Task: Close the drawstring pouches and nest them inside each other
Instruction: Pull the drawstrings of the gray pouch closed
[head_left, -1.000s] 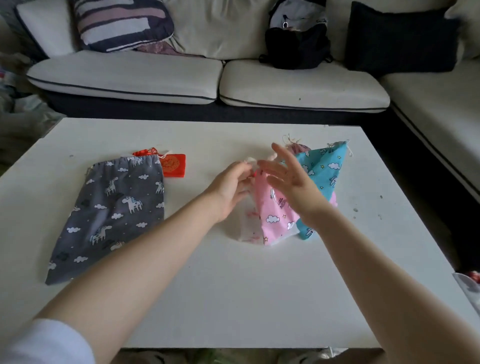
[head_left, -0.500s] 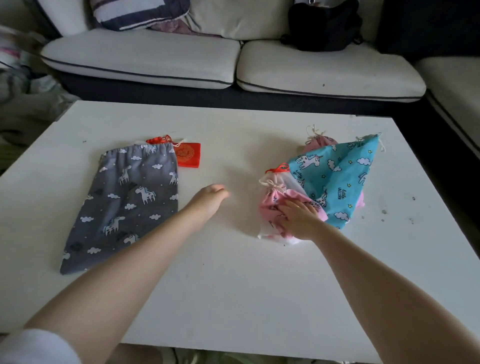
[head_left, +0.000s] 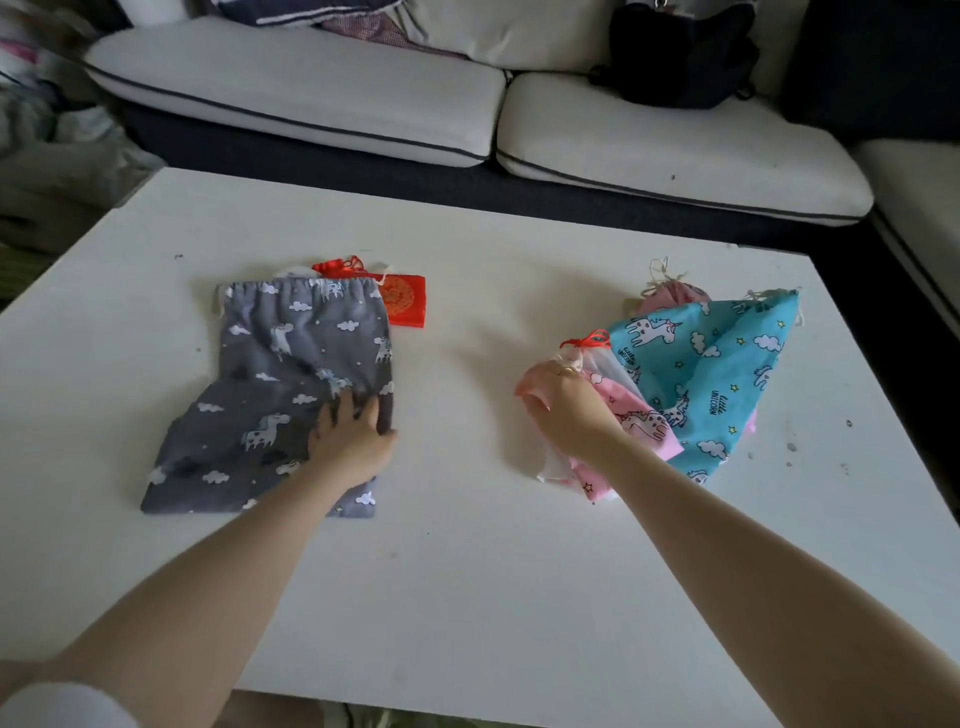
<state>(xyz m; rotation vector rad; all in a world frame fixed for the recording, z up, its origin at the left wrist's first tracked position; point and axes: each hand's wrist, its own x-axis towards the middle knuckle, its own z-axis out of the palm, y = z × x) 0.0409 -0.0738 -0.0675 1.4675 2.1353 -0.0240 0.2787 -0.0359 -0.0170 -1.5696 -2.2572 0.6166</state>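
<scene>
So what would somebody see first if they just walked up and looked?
Probably the bright blue unicorn pouch on the right of the white table, with the right hand gripping a pink pouch beside it. Next, the big grey unicorn pouch lying flat on the left, the left hand on its edge, a small red pouch peeking out behind it.

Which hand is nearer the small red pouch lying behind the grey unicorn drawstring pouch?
Left. The left hand rests on the grey unicorn drawstring pouch, whose far edge partly covers the small red pouch. The right hand grips pink fabric well off to the right.
</scene>
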